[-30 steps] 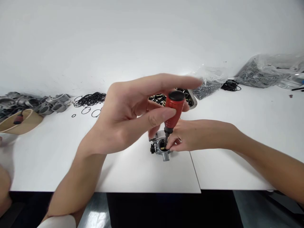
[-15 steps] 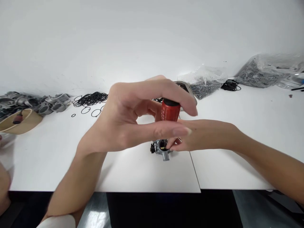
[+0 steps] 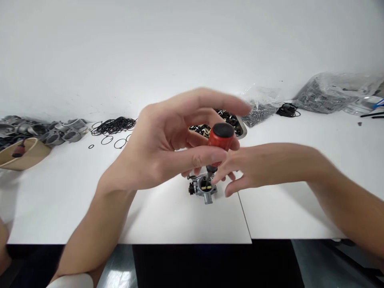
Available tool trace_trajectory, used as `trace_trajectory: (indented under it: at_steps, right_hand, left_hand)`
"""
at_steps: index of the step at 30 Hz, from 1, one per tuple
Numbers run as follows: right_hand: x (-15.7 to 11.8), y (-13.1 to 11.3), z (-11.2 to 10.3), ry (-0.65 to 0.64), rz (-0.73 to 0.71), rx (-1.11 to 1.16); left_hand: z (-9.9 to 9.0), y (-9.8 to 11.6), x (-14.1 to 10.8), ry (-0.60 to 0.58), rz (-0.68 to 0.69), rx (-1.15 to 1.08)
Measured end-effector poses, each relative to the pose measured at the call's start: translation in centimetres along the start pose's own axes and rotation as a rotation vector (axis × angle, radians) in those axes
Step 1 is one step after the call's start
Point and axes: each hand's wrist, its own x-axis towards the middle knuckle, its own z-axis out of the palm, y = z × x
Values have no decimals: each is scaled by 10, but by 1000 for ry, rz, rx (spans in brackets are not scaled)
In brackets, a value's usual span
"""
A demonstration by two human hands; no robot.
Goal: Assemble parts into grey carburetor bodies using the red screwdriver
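Several things are ranged along the wall at the back of the white surface (image 3: pixel 168 224). At right, a large clear bag (image 3: pixel 327 96) and a smaller clear bag (image 3: pixel 260 113) are filled with small dark parts; a black bundle (image 3: pixel 288 110) is set between them. A metal tray (image 3: pixel 243 129) of brass and dark pieces is partly screened by the left hand (image 3: pixel 156 148). At left, black rings (image 3: pixel 114 126) are heaped beside grey metal housings (image 3: pixel 72 130); a tan container (image 3: pixel 37 154) is placed in front, with a second screwdriver (image 3: pixel 19 151) in it. Part of another person's arm (image 3: pixel 3 244) is caught at the left edge.

Grey metal part (image 3: pixel 207 198) placed mid-surface, near the seam; its stub pipe is pointed at the near edge, its far side covered by the left hand. Red screwdriver (image 3: pixel 220 141) held over it, long axis steep, black cap up and leaned right, shaft directed down into the round opening, by a brass strip (image 3: pixel 206 187). Tip contact cannot be told.

Screwdriver handle is gripped by the left thumb and fingers, index finger raised clear. Right hand (image 3: pixel 253 166) is held loosely parted, thumb apart, fingertips near the shaft; whether either is touched cannot be told.
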Motion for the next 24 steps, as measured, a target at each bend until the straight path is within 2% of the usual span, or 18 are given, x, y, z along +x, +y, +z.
trace_trajectory:
  at_steps: [2,4,6,9,11,12,14,16,19,24]
  right_hand:
    - [-15,-1,-21,85,10,-65]
    - [-29,-8,-42,288,-5,-223]
    - [-38,-22,-57,521,-62,-394]
    - [-35,-47,-59,822,-123,-474]
    - [-26,-62,-52,919,-138,-395]
    - [-20,-67,-47,932,-156,-346]
    - [-12,-74,-39,879,-202,-301]
    - [-8,-74,-36,819,-226,-345]
    - [-10,-65,-39,788,-238,-442]
    - [-14,-55,-46,772,-191,-440]
  left_hand:
    - [-1,0,0,-65,-54,-41]
    - [-3,1,1,-88,-49,-41]
    - [-3,2,2,-40,-52,-46]
    - [-1,3,2,42,-110,-97]
    - [0,4,0,61,-128,-119]
    - [0,4,0,68,-126,-124]
    - [0,3,-1,77,-124,-139]
    - [-2,2,-1,69,-133,-159]
    - [-3,2,-1,58,-152,-179]
    - [-1,4,0,17,-157,-180]
